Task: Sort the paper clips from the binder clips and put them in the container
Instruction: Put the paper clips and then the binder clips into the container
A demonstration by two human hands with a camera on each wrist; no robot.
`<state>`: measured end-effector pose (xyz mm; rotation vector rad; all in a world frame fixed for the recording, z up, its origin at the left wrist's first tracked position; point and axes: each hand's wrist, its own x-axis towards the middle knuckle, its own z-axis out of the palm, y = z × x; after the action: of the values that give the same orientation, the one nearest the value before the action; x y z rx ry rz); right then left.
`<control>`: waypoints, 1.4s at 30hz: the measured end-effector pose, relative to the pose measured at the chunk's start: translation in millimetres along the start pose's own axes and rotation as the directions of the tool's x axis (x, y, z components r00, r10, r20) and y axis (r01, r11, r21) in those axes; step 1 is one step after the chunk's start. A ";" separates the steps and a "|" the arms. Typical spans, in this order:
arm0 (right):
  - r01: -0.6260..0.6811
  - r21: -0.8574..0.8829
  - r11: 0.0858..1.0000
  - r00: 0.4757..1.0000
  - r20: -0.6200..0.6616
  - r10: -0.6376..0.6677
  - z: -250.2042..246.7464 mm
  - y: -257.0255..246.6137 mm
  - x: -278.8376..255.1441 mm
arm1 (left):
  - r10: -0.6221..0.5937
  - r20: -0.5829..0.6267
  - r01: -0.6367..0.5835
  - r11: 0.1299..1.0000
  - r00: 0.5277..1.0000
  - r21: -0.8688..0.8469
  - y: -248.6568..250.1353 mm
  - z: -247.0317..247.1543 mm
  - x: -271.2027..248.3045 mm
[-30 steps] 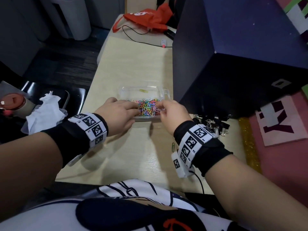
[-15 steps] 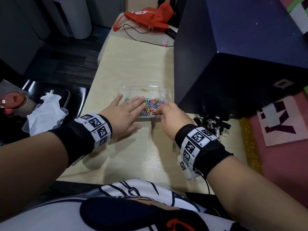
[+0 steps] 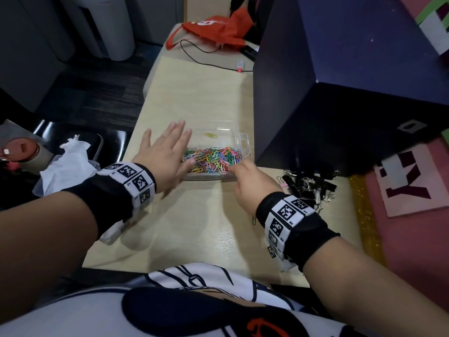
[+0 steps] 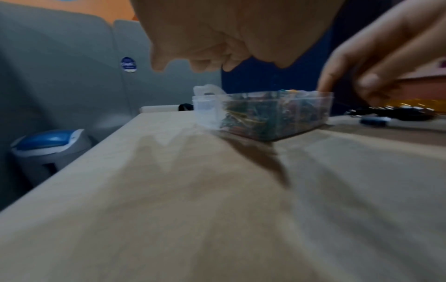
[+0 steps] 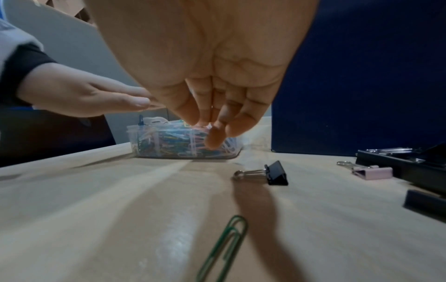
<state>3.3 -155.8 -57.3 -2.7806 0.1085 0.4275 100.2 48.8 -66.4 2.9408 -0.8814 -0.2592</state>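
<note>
A clear plastic container holds a heap of coloured paper clips. My left hand hovers flat and open at its left edge, holding nothing. My right hand is curled at the container's near right corner, thumb outside the wall and fingertips on the clips inside. A pile of black binder clips lies to the right. One black binder clip and a pink one lie apart. A green paper clip lies loose by my right wrist.
A big dark blue box stands right behind the container and the binder clips. The table's left edge runs close by my left hand. A red bag and a cable lie at the far end. Crumpled tissue sits off the table, left.
My left hand uncurled, lay flat over the paper clips, then slid left and forward off them. My right hand has stayed at the container's near right corner.
</note>
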 end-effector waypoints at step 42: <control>-0.175 -0.261 0.949 0.927 0.282 0.249 -26.0 -16.0 31.5 | -0.136 0.107 0.146 0.986 0.985 -0.083 23.4 12.9 -7.5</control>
<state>42.6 -150.0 -38.5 -2.8925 0.3074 0.9892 79.1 33.3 -75.5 2.9309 -0.6528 -0.4465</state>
